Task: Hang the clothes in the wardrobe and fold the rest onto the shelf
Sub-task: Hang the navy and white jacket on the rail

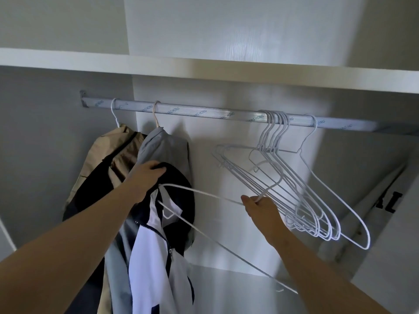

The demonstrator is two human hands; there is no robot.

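- Right hand point(260, 209): thumb and fingers pinch the hanger point(215, 196) at its neck, just under the hook. The other fingers are curled in.
- Hanger: white wire and tilted. The hook points up and right, off the rail. One shoulder runs left from the pinch to the jacket's collar. The bottom bar slopes down to the right, below the right forearm.
- Left hand point(147, 175): fingers curl over the dark collar of the jacket point(149, 257), thumb underneath, and grip the cloth. The hand carries the garment from the top.
- Jacket: navy and white with a zip front. It hangs from the left hand in front of the wardrobe's left half and is not on the rail. The hanger's left end sits at the collar opening, over the white lining. How far in it goes cannot be told.
- Rail point(204, 113): a silver bar with printed lettering, fixed under the shelf point(204, 69) and running left to right.
- Left end of the rail: a beige jacket point(102, 150) with dark panels hangs on a white hook. Just right of it, a grey garment point(158, 143) hangs on a pale hook. Both are behind the left hand, and the held jacket overlaps the grey one.
- Right part of the rail: spare hangers point(274, 123) of white wire, with their hooks bunched together. One more hangs a little to the right. Their frames fan down and right, behind the right hand.
- Far right: a white panel with dark marks. It is too blurred to tell what it is.
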